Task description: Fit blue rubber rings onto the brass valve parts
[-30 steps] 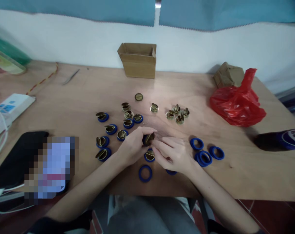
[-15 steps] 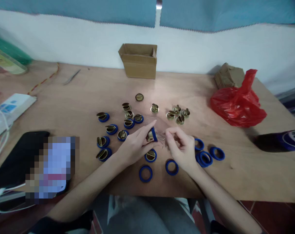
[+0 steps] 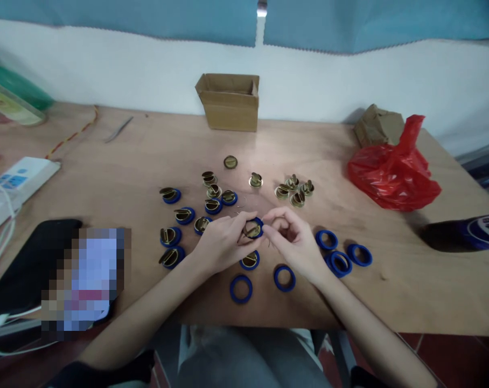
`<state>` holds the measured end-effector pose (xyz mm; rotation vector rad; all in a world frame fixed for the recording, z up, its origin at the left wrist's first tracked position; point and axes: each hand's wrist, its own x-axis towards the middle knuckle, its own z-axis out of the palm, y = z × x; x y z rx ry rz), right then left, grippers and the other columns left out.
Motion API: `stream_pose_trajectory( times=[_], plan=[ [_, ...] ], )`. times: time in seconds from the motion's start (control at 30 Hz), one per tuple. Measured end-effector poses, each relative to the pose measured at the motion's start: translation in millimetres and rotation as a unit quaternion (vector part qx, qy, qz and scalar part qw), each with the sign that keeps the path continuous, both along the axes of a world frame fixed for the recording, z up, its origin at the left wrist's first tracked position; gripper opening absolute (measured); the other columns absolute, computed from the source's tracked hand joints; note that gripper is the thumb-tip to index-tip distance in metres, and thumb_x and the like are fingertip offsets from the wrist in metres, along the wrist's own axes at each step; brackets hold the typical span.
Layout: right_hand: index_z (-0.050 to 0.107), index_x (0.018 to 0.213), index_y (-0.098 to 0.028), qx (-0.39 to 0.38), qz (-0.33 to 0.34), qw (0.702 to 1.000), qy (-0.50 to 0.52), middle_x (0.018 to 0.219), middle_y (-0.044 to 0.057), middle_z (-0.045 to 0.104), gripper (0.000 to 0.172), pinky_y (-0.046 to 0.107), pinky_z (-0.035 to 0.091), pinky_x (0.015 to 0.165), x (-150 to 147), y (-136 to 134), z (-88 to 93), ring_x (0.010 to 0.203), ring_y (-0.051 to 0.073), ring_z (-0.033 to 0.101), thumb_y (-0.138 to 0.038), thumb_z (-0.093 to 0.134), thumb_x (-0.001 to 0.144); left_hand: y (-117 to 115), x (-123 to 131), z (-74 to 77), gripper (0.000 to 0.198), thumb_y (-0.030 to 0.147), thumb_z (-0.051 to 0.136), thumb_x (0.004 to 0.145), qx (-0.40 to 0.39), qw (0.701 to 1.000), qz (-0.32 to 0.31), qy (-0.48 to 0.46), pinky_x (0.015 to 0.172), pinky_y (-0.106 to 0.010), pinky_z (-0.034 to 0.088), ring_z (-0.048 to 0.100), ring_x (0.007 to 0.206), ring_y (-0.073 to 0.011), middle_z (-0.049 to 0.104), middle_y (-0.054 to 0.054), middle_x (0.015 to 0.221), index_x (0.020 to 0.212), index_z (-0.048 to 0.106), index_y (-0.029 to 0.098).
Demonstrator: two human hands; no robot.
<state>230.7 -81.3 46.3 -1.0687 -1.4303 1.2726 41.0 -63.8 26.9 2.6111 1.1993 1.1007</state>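
Note:
Between thumb and fingers, my left hand grips a round brass-coloured piece with a blue ring around it. The fingers of my right hand are pinched at the right edge of that piece; a thin dark strand shows just below the fingertips. Whether they hold the strand or the ring is too small to tell. Several similar brass pieces in blue rings lie to the left. Brass pieces without blue rings are scattered behind my hands. Loose blue rings lie in front and to the right.
On the wooden table an open cardboard box stands at the back. A red plastic bag, a crumpled brown package and a dark bottle are on the right. A power strip, cables and phones occupy the left.
My right hand has moved left to meet the piece in my left hand. That piece has turned, so its brass face now points more upward.

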Motion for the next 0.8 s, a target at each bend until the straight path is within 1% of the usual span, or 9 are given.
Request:
stream_pose_trajectory(
  times=[0.17,0.27,0.37,0.43,0.5,0.57,0.6,0.7,0.8],
  plan=[
    [0.059,0.113,-0.022,0.079,0.044,0.989,-0.115,0.063,-0.011,0.047,0.024,0.02,0.04,0.051,-1.9,-4.9,-2.4,0.052,0.009,0.047,-0.023,0.069,0.091,1.4,-4.0,-0.7,0.038,0.016,0.062,0.089,0.003,0.999,-0.043,0.014,0.067,-0.027,0.058,0.075,0.072,-0.0196,0.078,-0.004,0.086,0.127,0.06,0.016],
    [0.062,0.106,-0.021,0.153,0.051,0.97,-0.183,0.064,-0.009,0.051,0.01,0.021,0.042,0.054,-3.9,-6.5,-3.5,0.053,0.009,0.05,-0.018,0.063,0.096,1.1,-3.5,-2.4,0.045,0.015,0.06,0.09,0.011,0.998,-0.05,0.024,0.069,-0.03,0.059,0.075,0.074,-0.0202,0.078,-0.006,0.092,0.135,0.055,0.016],
    [0.062,0.099,-0.021,0.218,0.008,0.95,-0.224,0.068,-0.006,0.06,0.006,0.021,0.043,0.055,-2.1,-4.6,-2.4,0.054,0.009,0.054,-0.016,0.058,0.099,0.0,-1.1,-1.9,0.054,0.022,0.064,0.093,0.001,0.999,-0.048,0.014,0.072,-0.03,0.059,0.074,0.075,-0.0202,0.077,-0.005,0.091,0.145,0.048,0.015],
    [0.062,0.096,-0.021,0.231,-0.063,0.939,-0.246,0.068,-0.006,0.062,0.004,0.021,0.042,0.054,5.0,-0.4,1.0,0.053,0.009,0.054,-0.02,0.059,0.099,-0.2,0.4,0.9,0.059,0.03,0.066,0.096,-0.004,0.999,-0.038,0.003,0.072,-0.029,0.058,0.072,0.073,-0.0191,0.075,-0.004,0.088,0.148,0.045,0.014],
    [0.062,0.091,-0.021,0.207,-0.163,0.924,-0.278,0.064,-0.006,0.06,0.009,0.022,0.04,0.053,19.0,6.9,6.5,0.052,0.01,0.053,-0.026,0.061,0.098,0.7,0.9,4.6,0.054,0.036,0.065,0.098,-0.008,1.0,-0.019,0.0,0.072,-0.029,0.057,0.071,0.074,-0.0188,0.073,-0.004,0.086,0.144,0.047,0.013],
    [0.061,0.086,-0.021,0.161,-0.279,0.89,-0.324,0.058,-0.007,0.056,0.016,0.024,0.037,0.053,39.4,16.2,12.7,0.049,0.011,0.05,-0.034,0.063,0.096,2.8,-0.1,7.6,0.041,0.037,0.061,0.101,-0.016,1.0,-0.009,0.011,0.071,-0.03,0.056,0.07,0.075,-0.0197,0.073,-0.004,0.085,0.133,0.055,0.013],
    [0.06,0.085,-0.021,0.14,-0.317,0.871,-0.349,0.056,-0.006,0.055,0.018,0.025,0.037,0.055,50.9,21.0,15.5,0.049,0.012,0.049,-0.036,0.063,0.094,4.3,-1.2,8.6,0.033,0.036,0.059,0.102,-0.024,0.999,-0.009,0.021,0.071,-0.031,0.055,0.07,0.074,-0.0201,0.073,-0.004,0.083,0.126,0.059,0.013],
    [0.061,0.076,-0.021,0.07,-0.368,0.814,-0.445,0.056,-0.003,0.058,0.016,0.029,0.033,0.059,83.5,32.7,21.0,0.054,0.016,0.053,-0.031,0.065,0.087,9.1,-6.4,11.5,0.019,0.031,0.055,0.103,-0.069,0.996,-0.011,0.053,0.071,-0.032,0.054,0.069,0.074,-0.0207,0.073,-0.004,0.08,0.108,0.066,0.016],
    [0.064,0.071,-0.02,0.008,-0.366,0.786,-0.498,0.06,0.001,0.061,0.015,0.031,0.031,0.061,104.2,37.9,20.5,0.058,0.019,0.055,-0.029,0.068,0.082,13.2,-13.7,18.3,0.02,0.031,0.053,0.103,-0.159,0.984,-0.013,0.076,0.073,-0.032,0.052,0.07,0.079,-0.0211,0.074,-0.004,0.084,0.098,0.067,0.017]
  ],
)
